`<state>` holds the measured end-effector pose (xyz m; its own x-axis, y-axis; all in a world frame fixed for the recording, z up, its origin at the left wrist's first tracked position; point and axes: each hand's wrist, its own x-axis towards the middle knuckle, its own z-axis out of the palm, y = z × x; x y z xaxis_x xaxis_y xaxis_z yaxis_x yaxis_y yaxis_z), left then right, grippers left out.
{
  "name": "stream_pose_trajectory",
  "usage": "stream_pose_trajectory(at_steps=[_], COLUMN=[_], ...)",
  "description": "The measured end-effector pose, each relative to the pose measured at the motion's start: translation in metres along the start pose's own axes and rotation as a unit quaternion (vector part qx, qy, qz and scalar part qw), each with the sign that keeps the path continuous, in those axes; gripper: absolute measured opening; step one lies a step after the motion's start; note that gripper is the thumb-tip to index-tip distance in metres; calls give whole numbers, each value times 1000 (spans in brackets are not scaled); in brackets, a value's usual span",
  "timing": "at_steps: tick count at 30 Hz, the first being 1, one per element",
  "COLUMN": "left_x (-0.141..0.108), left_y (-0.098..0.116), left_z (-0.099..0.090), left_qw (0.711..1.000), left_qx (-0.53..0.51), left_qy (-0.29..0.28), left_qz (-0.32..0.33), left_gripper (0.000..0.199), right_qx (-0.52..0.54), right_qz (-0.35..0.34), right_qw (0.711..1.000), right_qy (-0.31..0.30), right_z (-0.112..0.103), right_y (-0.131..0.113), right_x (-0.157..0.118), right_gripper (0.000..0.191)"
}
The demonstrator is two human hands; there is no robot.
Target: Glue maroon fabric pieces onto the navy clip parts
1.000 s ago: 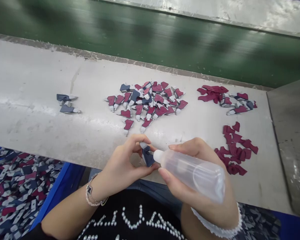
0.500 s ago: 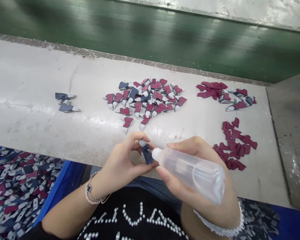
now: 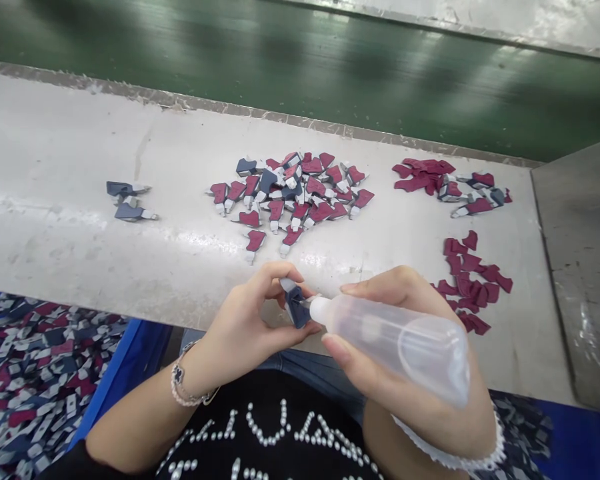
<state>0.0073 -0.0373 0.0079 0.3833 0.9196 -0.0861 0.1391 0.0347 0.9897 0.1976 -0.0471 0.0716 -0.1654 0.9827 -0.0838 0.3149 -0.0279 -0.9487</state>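
Observation:
Near the table's front edge, my left hand [image 3: 253,317] is closed on a dark blue plastic piece [image 3: 295,303], held between thumb and fingers with its hollow side turned to the right. My right hand [image 3: 395,347] grips a translucent squeeze bottle [image 3: 400,343], tilted with its white cap [image 3: 321,309] toward the piece. The bottle's thin tip is at the hollow of the piece; whether it touches cannot be made out. Beyond my hands lies a pile of red, blue and white pieces [image 3: 320,211].
Loose dark red pieces [image 3: 473,263] and a small mixed group [image 3: 480,205] lie on the table [image 3: 190,160] at right. Two blue pieces [image 3: 130,212] sit at left. Blue bins [image 3: 113,373] of parts flank me below. A metal panel [image 3: 580,267] stands at right.
The bottle and my right hand have shifted slightly right, away from the piece, so more of the thin tip shows. My left hand still holds the piece in nearly the same spot.

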Motion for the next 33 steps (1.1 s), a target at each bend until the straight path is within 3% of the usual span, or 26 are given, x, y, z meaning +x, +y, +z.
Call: stream_pose_trajectory(at_steps=[17,22,29,33], left_x=[2,2,0,0], left_y=[2,1,3,2], left_z=[-2,-3,-4,-6], left_qw=[999,999,999,998], left_qx=[34,41,47,53], left_qy=[-4,-7,4,19], left_qz=[5,2,0,2], left_gripper=[41,43,45,47], right_qx=[-31,-51,-53,-55], right_qz=[-24,-37,-29,-62], right_qw=[999,996,997,993], right_qy=[-31,-65,-50,-88], right_z=[-4,-6,-6,-8], right_y=[-2,-2,-4,-3], right_x=[6,5,4,2], right_gripper=[20,21,20,19])
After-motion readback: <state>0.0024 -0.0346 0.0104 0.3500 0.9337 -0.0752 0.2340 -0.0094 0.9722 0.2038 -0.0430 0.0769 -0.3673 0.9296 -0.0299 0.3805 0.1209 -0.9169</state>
